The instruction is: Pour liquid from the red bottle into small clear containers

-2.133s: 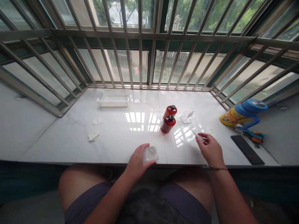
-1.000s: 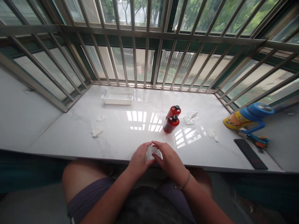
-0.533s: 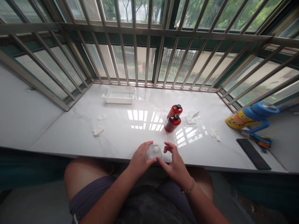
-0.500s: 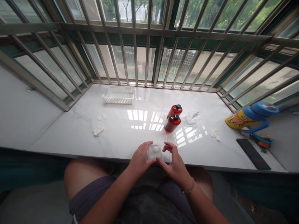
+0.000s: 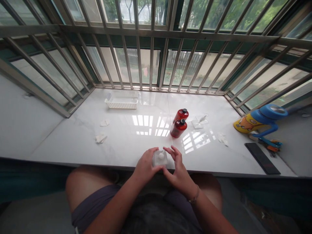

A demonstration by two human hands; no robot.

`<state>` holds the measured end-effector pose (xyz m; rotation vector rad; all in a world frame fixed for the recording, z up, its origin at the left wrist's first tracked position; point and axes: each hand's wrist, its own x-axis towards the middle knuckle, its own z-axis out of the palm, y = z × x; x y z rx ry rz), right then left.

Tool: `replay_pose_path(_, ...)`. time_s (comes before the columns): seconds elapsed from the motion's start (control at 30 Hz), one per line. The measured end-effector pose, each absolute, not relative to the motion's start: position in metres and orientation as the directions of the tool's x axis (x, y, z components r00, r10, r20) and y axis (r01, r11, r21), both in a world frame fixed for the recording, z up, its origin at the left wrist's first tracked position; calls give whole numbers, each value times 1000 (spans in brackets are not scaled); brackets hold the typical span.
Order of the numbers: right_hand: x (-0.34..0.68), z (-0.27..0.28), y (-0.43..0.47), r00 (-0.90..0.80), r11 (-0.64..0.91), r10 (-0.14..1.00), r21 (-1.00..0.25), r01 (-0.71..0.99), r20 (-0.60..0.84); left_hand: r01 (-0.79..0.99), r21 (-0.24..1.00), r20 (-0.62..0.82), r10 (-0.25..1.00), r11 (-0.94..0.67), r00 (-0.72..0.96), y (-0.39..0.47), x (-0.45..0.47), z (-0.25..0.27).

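Observation:
Near the front edge of the white counter, a small clear square container (image 5: 157, 160) with a pale round piece (image 5: 161, 156) on or in it sits between my hands. My left hand (image 5: 145, 163) grips its left side, thumb along the front and fingers at the back. On the other side my right hand (image 5: 178, 170) has its fingers raised and apart, curved round the right side. The right thumb tip is close to the container's front corner; whether it touches I cannot tell. Beyond the hands stand two red bottles with black caps, a front one (image 5: 178, 129) and a rear one (image 5: 182, 113).
A white perforated basket (image 5: 122, 105) is at the back left. Crumpled white tissue (image 5: 100, 138) lies on the left, more tissue (image 5: 222, 138) on the right. A clear plastic piece (image 5: 199, 122) is beside the bottles. A blue-yellow bottle (image 5: 251, 123) and black phone (image 5: 262, 158) occupy the right.
My right hand's fingers have lifted and opened out, shifting slightly left over the container. My left hand keeps its hold. The whole view has shifted a little.

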<state>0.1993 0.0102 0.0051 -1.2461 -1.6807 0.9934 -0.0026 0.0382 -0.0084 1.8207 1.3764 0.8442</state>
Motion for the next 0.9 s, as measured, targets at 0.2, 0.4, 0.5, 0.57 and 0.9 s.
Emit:
replay_pose_path(0.2, 200, 1, 10, -68, 189, 982, -902, 387, 177, 512, 839, 77, 972, -183, 221, 38, -2, -6)
replay_pose_path(0.4, 196, 7, 14, -158, 198, 975, -925, 326, 153, 513, 835, 89, 969, -198, 230, 39, -2, -7)
replay_pose_path(0.5, 192, 7, 18, -119, 165, 984, -944, 285, 136, 510, 832, 116, 968, -217, 223, 39, -2, -10)
replay_pose_path(0.57, 190, 4, 22, -73, 129, 991, -961, 245, 114, 514, 828, 130, 968, -225, 216, 39, -2, -11)
replay_pose_path(0.9, 183, -4, 38, 24, 52, 998, -976, 211, 59, 569, 789, 163, 971, -234, 174, 36, 5, -12)
